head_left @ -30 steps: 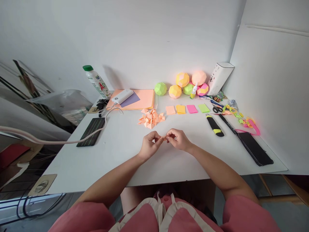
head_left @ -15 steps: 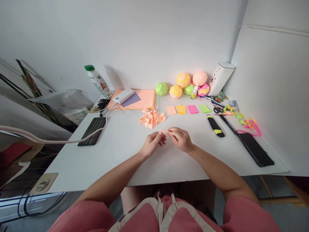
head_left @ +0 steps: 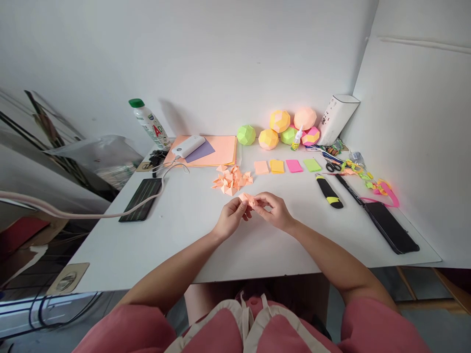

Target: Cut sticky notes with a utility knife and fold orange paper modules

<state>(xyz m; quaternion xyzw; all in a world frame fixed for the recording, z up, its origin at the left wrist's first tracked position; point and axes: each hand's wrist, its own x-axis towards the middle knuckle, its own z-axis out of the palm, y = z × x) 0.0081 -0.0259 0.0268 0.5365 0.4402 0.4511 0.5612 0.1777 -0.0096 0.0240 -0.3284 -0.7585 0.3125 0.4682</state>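
Observation:
A small folded piece of peach paper [head_left: 248,198] is held between my two hands, over the middle of the white table [head_left: 176,245]. My left hand [head_left: 231,215] pinches its left side between thumb and fingers. On its right side, the fingertips of my right hand [head_left: 274,211] grip it. My fingers cover part of the paper's lower edge. Just beyond my hands lies a pile of folded peach paper pieces [head_left: 231,181]. Behind and to the right, peach sticky notes [head_left: 261,167], orange ones [head_left: 276,166], pink ones [head_left: 294,166] and green ones [head_left: 312,165] sit in a row.
Faceted paper balls [head_left: 268,139] and a glue bottle [head_left: 296,139] stand along the wall. To the right lie scissors [head_left: 333,166], a utility knife [head_left: 329,192] and a black case [head_left: 390,228]. A phone [head_left: 140,200], cable [head_left: 91,215], power bank [head_left: 188,146] and bottle [head_left: 150,125] are leftward.
The peach paper has turned from nearly edge-on to showing its folded face. My right fingers have shifted slightly around it, while both hands stay in nearly the same place.

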